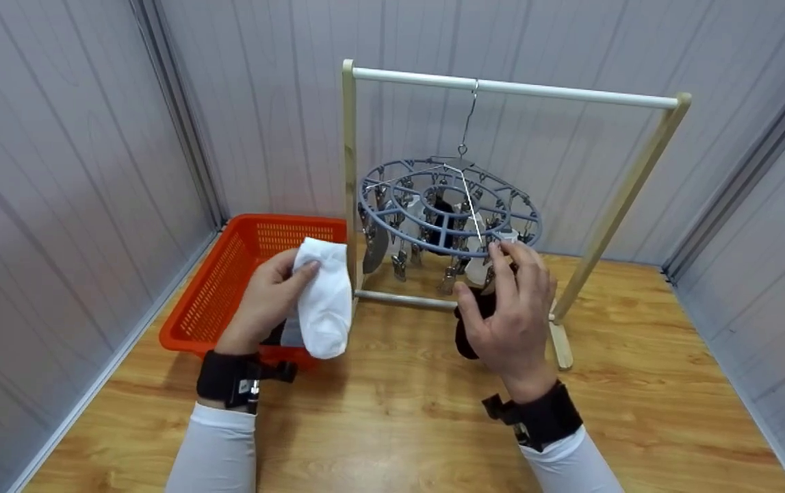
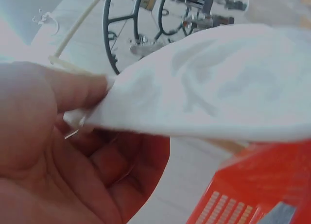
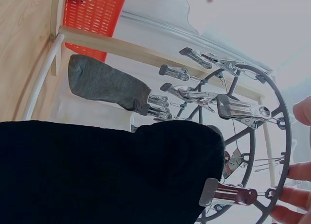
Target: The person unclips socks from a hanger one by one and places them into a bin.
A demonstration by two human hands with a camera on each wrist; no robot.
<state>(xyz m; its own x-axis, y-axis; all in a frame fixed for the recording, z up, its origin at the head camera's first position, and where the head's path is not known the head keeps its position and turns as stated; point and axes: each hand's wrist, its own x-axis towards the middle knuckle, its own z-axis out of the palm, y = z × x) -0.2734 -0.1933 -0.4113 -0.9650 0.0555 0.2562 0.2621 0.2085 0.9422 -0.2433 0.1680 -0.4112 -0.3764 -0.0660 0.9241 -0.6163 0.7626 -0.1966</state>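
- Wood-grain surface [image 1: 399, 424] reaches in to ribbed walls [image 1: 276, 116] along its left, right and far edges; bare wood shows between the forearms.
- Left hand [image 1: 269, 294], on the left half of the surface, pinches a white sock [image 1: 324, 308] near its cuff, thumb over fingers; the long axis runs down from that grip, toe towards the surface's near edge.
- Right hand [image 1: 512, 308] has its fingers loosely spread, thumb apart, no item visibly held; its fingertips are at the near-right rim of a round hanger [image 1: 442, 248], though touch is hard to tell.
- Black sock [image 1: 464, 339] hangs under that rim, partly behind the right hand.
- Main relation: bare clips [image 1: 399, 266] on the hanger's near-left rim lie right of the white sock and beyond it, between the hands; the left hand is nearer to them.
- Orange basket [image 1: 228, 263] sits by the surface's left edge, partly behind the left hand; the left upright [image 1: 349, 164] of the stand rises between basket and hanger, narrowing the room there; the front is open.
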